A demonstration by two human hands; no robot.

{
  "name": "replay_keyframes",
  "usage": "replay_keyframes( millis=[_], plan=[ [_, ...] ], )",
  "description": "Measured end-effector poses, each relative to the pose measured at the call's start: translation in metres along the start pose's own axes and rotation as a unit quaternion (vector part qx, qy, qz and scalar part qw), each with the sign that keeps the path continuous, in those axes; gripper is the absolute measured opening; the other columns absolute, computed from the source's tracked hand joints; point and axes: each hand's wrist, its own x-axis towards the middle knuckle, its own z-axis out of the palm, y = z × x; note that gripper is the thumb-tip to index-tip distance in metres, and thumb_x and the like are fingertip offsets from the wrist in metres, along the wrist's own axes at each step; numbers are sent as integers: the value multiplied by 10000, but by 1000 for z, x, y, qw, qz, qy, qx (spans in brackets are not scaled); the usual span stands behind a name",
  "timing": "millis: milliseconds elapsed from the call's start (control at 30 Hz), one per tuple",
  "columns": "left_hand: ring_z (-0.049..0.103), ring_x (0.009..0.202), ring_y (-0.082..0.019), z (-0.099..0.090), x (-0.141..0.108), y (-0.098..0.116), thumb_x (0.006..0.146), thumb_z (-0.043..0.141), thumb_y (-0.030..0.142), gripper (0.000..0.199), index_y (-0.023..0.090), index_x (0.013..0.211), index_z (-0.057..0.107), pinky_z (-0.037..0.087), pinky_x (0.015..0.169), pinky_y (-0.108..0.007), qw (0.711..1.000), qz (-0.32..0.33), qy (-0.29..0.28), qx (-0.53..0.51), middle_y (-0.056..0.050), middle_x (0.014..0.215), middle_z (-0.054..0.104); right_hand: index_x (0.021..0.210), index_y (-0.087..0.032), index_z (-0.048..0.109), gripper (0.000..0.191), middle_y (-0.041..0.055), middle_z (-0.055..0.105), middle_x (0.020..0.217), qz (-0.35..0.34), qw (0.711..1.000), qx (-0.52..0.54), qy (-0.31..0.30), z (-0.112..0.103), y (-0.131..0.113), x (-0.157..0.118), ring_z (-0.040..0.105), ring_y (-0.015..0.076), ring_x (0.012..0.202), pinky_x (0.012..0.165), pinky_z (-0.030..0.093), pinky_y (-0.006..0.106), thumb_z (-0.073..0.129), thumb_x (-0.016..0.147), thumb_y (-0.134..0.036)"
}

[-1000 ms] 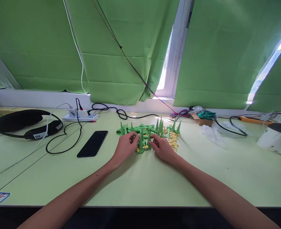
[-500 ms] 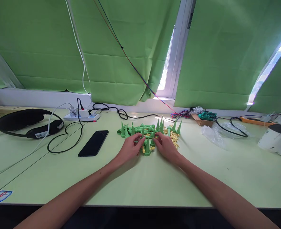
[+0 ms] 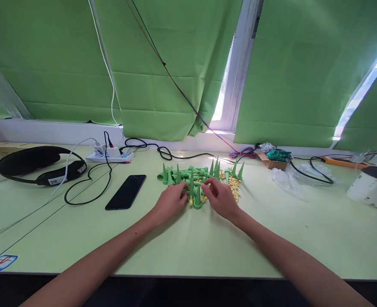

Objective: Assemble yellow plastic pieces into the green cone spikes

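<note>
Green plastic pieces point(image 3: 191, 172), several of them pointed cones standing upright, are spread in a group at the middle of the table. Small yellow pieces point(image 3: 234, 183) lie at the group's right side. My left hand point(image 3: 171, 199) rests at the left front of the group, its fingers bent together; whatever is between them is hidden. My right hand point(image 3: 219, 195) is closed at the right front, thumb and index finger together by the green pieces, and anything pinched there is too small to name. Between my hands a green cone point(image 3: 197, 199) stands upright near a small yellow piece point(image 3: 191, 200).
A black phone point(image 3: 126, 192) lies left of my left arm. Farther left are a black headband-like device point(image 3: 52, 175) and a power strip point(image 3: 111, 157) with cables. Toward the right sit a small cardboard box point(image 3: 273, 162), clear plastic bags point(image 3: 286, 181) and a white cylinder point(image 3: 369, 185).
My left hand has shifted slightly left, away from the cones, uncovering a green cone and a yellow piece. My right hand has moved a little, its fingertips slightly farther left.
</note>
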Motion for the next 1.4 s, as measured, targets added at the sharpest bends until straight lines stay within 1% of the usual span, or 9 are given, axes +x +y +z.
replay_keyframes(
  millis=[133, 200, 267, 400, 667, 800, 967, 1267, 1400],
  plan=[
    [622, 735, -247, 3, -2, 2, 874, 432, 182, 210, 216, 964, 619, 317, 564, -285, 997, 4, -31, 71, -61, 772, 679, 968, -207, 568, 213, -59, 529, 594, 3, 996, -36, -77, 4, 1, -4, 482, 117, 546, 559, 325, 235, 588, 903, -409],
    [629, 745, -261, 3, -2, 3, 877, 430, 178, 215, 215, 978, 617, 311, 562, -291, 995, 2, -44, 91, -73, 786, 685, 870, -206, 543, 228, -51, 548, 600, 11, 993, -56, -105, 4, 2, -5, 483, 119, 540, 541, 313, 239, 604, 889, -425],
    [640, 757, -269, 3, -1, 3, 877, 437, 180, 218, 215, 990, 620, 316, 565, -293, 994, 0, -53, 100, -81, 803, 692, 747, -210, 473, 299, -40, 554, 600, 19, 990, -72, -116, 3, 1, -5, 471, 119, 531, 521, 298, 243, 612, 879, -439],
    [652, 793, -282, 3, -1, 2, 879, 450, 201, 217, 216, 992, 635, 342, 587, -297, 993, -4, -51, 102, -87, 827, 702, 686, -219, 384, 361, -45, 548, 592, 23, 989, -79, -122, 3, 0, -5, 451, 116, 522, 509, 281, 241, 626, 870, -413],
    [642, 793, -273, 5, 0, 1, 878, 507, 259, 153, 206, 870, 651, 333, 595, -296, 995, -11, -42, 91, -84, 800, 682, 785, -223, 472, 197, -46, 573, 630, 14, 988, -75, -133, 5, 6, -5, 488, 129, 553, 533, 285, 242, 621, 884, -306],
    [630, 771, -269, 4, -1, -1, 875, 513, 273, 152, 205, 825, 640, 309, 578, -297, 995, 0, -38, 93, -83, 782, 676, 786, -224, 460, 196, -43, 580, 647, 17, 988, -73, -133, 3, 7, -5, 492, 132, 566, 537, 283, 240, 618, 886, -284],
    [605, 679, -232, 0, -2, 2, 854, 522, 256, 138, 218, 794, 640, 307, 570, -291, 997, -1, -10, 75, -49, 715, 662, 793, -223, 455, 196, -28, 605, 682, 35, 986, -101, -128, 3, 8, -4, 514, 142, 584, 534, 283, 240, 630, 869, -267],
    [607, 870, -253, -2, -2, 6, 889, 507, 267, 182, 207, 759, 621, 378, 632, -308, 994, 43, 39, 87, -68, 858, 641, 880, -229, 461, 184, -24, 646, 721, 45, 985, -101, -133, 3, 4, -6, 542, 152, 601, 556, 304, 253, 623, 873, -317],
    [619, 848, -246, -6, -2, 7, 922, 483, 295, 205, 204, 830, 642, 407, 658, -320, 994, 51, 59, 80, -60, 885, 663, 921, -232, 461, 179, -29, 648, 732, 50, 985, -89, -137, 3, 3, -5, 531, 151, 599, 561, 308, 256, 616, 870, -307]
  ],
)
